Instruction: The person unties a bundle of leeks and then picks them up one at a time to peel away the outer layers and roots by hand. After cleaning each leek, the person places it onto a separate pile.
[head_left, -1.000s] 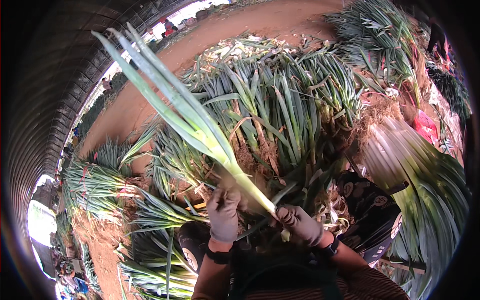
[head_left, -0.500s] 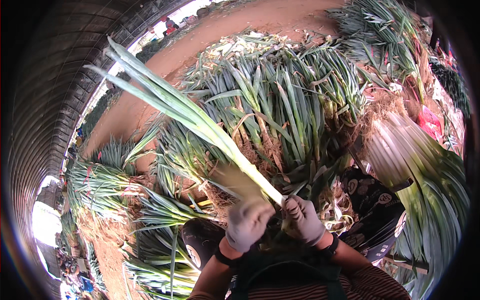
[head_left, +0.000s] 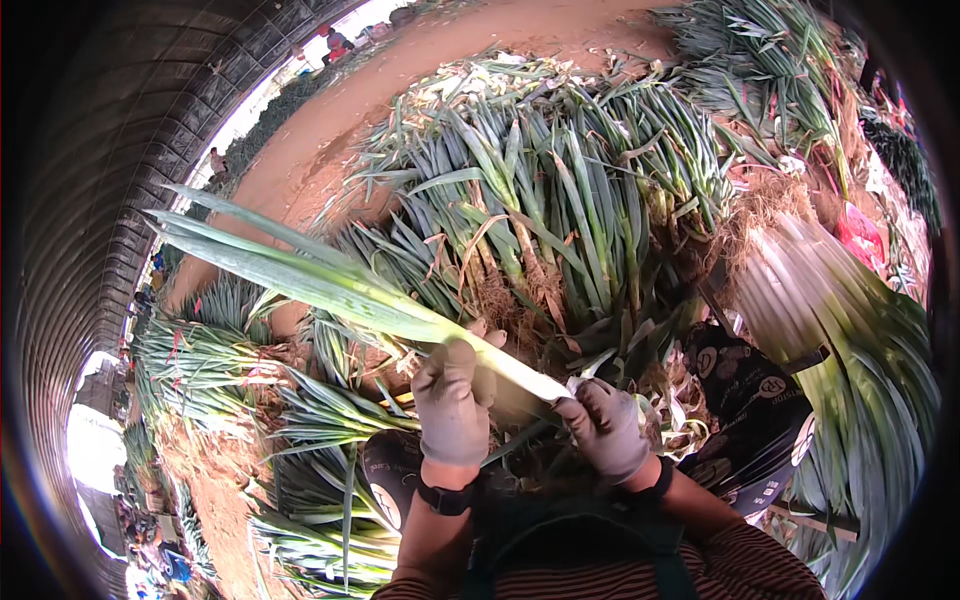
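A long green onion (head_left: 405, 318) slants across the view, its pale root end toward me and its green leaves pointing to the far left. My left hand (head_left: 452, 405), in a whitish glove, is closed round the stalk where white turns to green, with some fingers hidden behind it. At the pale lower end, the fingers of my gloved right hand (head_left: 610, 430) are closed and dirty at the tips; the very end of the stalk is hidden by them. Just past the hands lies a large heap of untrimmed green onions (head_left: 590, 220) with brown, hairy roots.
To my right, a stack of cleaned green onions (head_left: 800, 290) rests on a support with a dark bracket. More bundles (head_left: 210, 365) lie at the left on brown soil. A red bag (head_left: 860, 238) is at the far right. Discarded leaves (head_left: 685, 425) lie by my right knee.
My left hand, blurred near the lower end before, has moved left and up along the stalk and now grips it. The leaves have swung lower and farther left. My right hand stays at the lower end.
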